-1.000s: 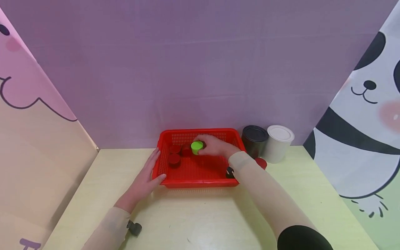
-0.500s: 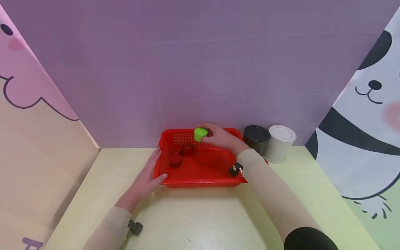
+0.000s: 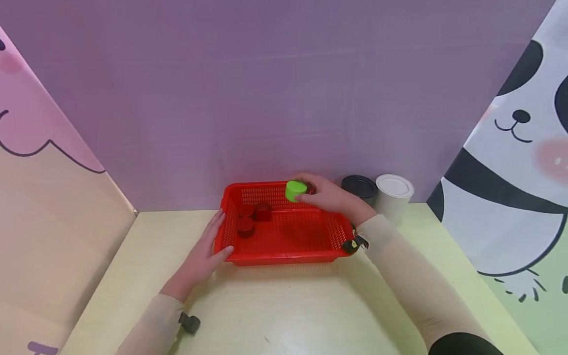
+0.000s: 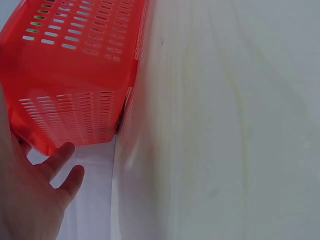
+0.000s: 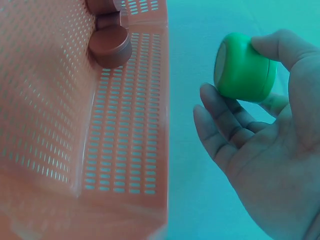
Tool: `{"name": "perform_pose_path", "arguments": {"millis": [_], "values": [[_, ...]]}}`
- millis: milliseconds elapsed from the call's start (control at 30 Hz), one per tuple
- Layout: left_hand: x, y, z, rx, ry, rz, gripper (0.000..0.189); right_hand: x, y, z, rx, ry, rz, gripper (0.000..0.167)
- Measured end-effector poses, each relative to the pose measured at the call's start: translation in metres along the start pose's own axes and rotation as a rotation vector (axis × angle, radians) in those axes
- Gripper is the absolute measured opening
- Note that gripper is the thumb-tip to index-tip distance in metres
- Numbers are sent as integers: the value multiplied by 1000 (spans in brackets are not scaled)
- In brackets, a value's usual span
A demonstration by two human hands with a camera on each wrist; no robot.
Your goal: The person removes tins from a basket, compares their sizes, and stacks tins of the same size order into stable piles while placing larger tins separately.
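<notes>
My right hand (image 3: 330, 199) pinches a small green round container (image 3: 295, 191) between thumb and fingers, over the back rim of the red basket (image 3: 284, 257). In the right wrist view the green container (image 5: 245, 69) is tilted on its side, outside the basket wall. My left hand (image 3: 201, 254) rests on the basket's left side, fingers fairly straight along the edge and thumb near the front corner. Inside the basket's left part sit three dark red round containers: a rear one (image 3: 246, 211), one beside it (image 3: 263, 211) and a front one (image 3: 245, 227).
A black-lidded can (image 3: 358, 187) and a white can (image 3: 394, 193) stand just right of the basket on the pale wooden table (image 3: 284, 310). A purple backdrop (image 3: 266, 98) rises behind. The panda panel (image 3: 514, 197) borders the right side.
My right hand has lifted the green container out of the basket's middle and carried it back and right, to the back rim. The left hand has stayed in place.
</notes>
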State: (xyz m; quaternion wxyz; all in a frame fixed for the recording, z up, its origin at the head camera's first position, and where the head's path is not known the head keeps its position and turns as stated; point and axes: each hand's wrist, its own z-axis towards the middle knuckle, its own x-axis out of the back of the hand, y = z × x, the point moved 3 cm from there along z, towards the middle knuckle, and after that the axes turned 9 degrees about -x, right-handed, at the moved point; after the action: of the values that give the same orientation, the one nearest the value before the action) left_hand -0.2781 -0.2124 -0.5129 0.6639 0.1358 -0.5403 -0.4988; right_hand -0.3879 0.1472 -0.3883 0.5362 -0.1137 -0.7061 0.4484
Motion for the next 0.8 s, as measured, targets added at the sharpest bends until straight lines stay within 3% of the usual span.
{"name": "perform_pose_path", "arguments": {"millis": [400,567,800], "values": [[4,0,-3,19,7,16,103,7,17,-42,52,184,-71,57],[8,0,-8,26,17,25,104,10,31,-58,32,281,-78,58],[7,-2,-6,3,21,14,104,19,60,-84,11,346,-37,57]]}}
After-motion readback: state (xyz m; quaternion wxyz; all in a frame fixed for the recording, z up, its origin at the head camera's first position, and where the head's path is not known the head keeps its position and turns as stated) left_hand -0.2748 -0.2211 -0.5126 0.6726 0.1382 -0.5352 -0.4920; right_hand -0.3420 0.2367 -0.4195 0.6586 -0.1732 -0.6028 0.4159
